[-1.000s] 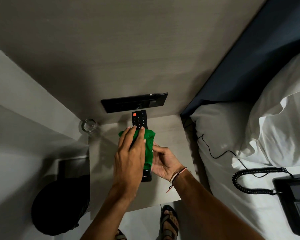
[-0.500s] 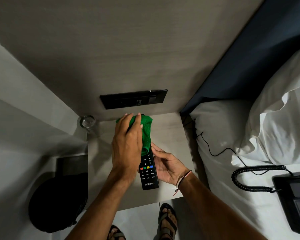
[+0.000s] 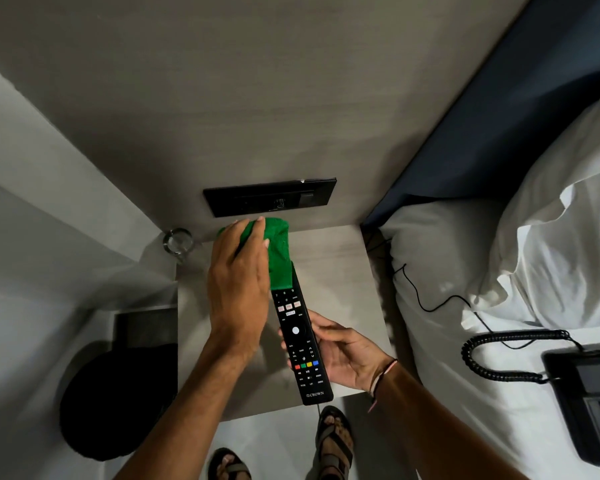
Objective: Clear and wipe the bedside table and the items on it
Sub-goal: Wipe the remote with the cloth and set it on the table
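Head cam: my right hand (image 3: 347, 355) cradles the long black plastic TV remote (image 3: 300, 337) by its lower half, fingers curled round its edge, above the grey wooden bedside table (image 3: 340, 271). My left hand (image 3: 238, 282) presses the green knitted cloth (image 3: 279, 254) flat over the remote's top end, well clear of that grip. 1 clear glass (image 3: 178, 241) sits at the back left corner.

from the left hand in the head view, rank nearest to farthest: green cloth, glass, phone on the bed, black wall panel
1. green cloth: under the left hand, pressed onto the remote's far end.
2. glass and black wall panel: glass at the table's back left corner, panel on the wall behind. Too close to call.
3. phone: far right, on the bed.
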Available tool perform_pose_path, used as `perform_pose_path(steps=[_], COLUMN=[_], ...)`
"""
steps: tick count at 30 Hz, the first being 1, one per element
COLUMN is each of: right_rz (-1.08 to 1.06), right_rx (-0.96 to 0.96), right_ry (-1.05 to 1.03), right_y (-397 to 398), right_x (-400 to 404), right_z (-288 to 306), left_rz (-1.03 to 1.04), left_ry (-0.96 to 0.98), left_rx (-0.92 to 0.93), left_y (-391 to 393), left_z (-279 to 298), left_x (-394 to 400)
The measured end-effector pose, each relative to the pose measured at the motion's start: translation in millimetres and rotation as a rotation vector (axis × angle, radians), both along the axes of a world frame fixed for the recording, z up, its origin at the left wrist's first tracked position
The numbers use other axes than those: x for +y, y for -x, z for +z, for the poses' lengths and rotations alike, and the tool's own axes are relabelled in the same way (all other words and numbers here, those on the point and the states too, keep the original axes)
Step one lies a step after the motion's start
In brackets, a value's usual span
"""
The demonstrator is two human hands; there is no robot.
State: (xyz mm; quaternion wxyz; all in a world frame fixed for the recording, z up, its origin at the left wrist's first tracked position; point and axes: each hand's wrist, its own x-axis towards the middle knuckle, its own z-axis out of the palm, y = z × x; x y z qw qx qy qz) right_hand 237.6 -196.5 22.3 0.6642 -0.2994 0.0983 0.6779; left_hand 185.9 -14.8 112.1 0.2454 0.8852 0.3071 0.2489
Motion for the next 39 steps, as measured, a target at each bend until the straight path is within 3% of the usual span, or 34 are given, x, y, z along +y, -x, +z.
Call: perform_pose_path(steps=[6,14,24,32,39], right_rz=[-0.023,-0.075,0.096,0.246,0.253], right_rx=[-0.101,-0.565,-0.836,-0.979,-1.106], right_ry=[0.303,0.612,0.681,0.781,0.801], right_y=[5.1,16.5,37.3,38.9,37.8], right_x=[0.8,47.9,123.8,138.1,135.4], right_z=[-4.4,-22.3,-61.2,-85.5,-89.0], left_rz=[0.059,0.188,0.264,0.249,0.227], left_ry=[-0.015,-0.041,-0.141,-0.085,-0.038], left_rx=[-0.072,-0.16,-0.147,-0.139,-0.118], left_y=[37.6,112.5,192.6,205.7,201.1], left_z=[6.6,11.6,-22.2,-40.1,-48.6], left_x=[9.2,13.5,9.1,17.4,22.0])
